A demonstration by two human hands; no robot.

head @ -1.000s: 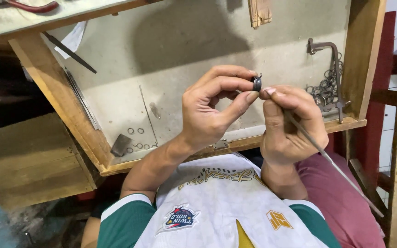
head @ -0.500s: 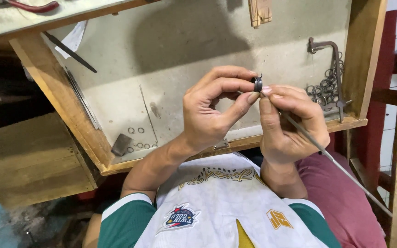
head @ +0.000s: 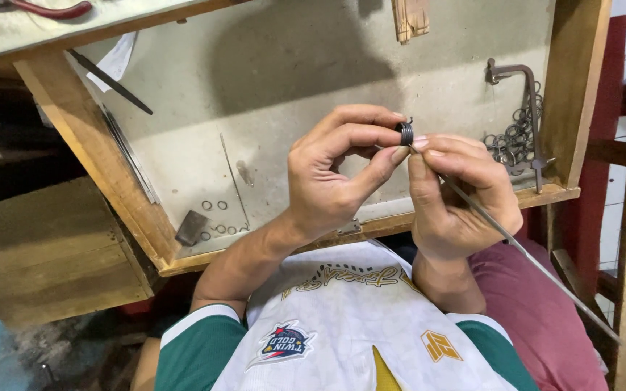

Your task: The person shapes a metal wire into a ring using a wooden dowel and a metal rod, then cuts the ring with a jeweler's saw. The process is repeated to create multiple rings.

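Left grip (head: 342, 170) stays on coil (head: 406, 133) | right hand (head: 458, 192), rod (head: 523, 250) unmoved

Single head view, steeply downward, close over wooden tray (head: 121, 190)

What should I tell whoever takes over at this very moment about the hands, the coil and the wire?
Left hand: thumb and fingers pinch a small dark wire coil.
Right hand: holds a long thin wire whose tip meets the coil; its tail runs back past the lap.
Done: several turns sit wound on the coil; a heap of finished rings hangs by the metal jig, loose rings lie in the wooden tray.
Left: most of the wire is unwound.
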